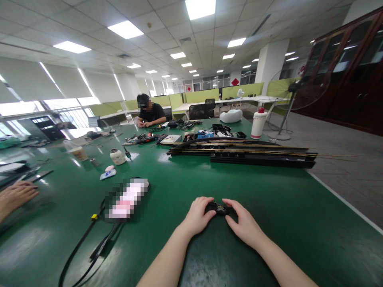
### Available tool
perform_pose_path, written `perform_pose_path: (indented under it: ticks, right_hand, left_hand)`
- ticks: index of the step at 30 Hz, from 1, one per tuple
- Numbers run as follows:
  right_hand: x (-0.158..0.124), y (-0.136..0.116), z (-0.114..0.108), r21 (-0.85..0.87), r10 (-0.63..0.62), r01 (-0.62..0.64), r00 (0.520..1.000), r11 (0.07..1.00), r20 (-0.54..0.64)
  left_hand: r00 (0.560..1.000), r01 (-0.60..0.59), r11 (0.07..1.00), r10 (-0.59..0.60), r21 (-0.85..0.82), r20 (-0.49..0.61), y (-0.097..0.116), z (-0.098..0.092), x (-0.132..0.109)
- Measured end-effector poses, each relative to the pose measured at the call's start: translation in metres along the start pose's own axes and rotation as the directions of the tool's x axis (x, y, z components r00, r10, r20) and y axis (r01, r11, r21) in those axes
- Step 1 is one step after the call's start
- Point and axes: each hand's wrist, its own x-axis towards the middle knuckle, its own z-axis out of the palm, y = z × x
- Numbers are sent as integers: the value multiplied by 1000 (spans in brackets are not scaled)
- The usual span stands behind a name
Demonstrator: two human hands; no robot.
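Observation:
A small dark object (220,209) with gold-coloured bits on top sits low over the table in front of me; its exact kind is unclear. My left hand (198,216) closes on its left end, thumb on the near side and fingers on the far side. At the other end, the thumb and fingers of my right hand (245,224) are curved around the near and far edges. Parts of the object are hidden by my fingers.
On the green table (179,183) lie a phone (127,201) with black straps, a white jar (117,156), long black rails (263,159) with thin rods and a white bottle (258,124). Another person's hand (18,197) rests at left; a person (149,111) sits across.

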Motion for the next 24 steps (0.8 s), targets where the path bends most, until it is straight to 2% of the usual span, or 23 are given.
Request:
perform_pose_path:
  ticks: [18, 24]
  right_hand:
    - [0, 5, 1, 31, -17, 18, 1000, 999, -11]
    - [2, 3, 0, 65, 56, -57, 998, 996, 5]
  left_hand:
    - [1000, 11, 1000, -11, -6, -6, -1, 1, 0]
    - [1000, 3, 1000, -3, -25, 12, -3, 2, 0]
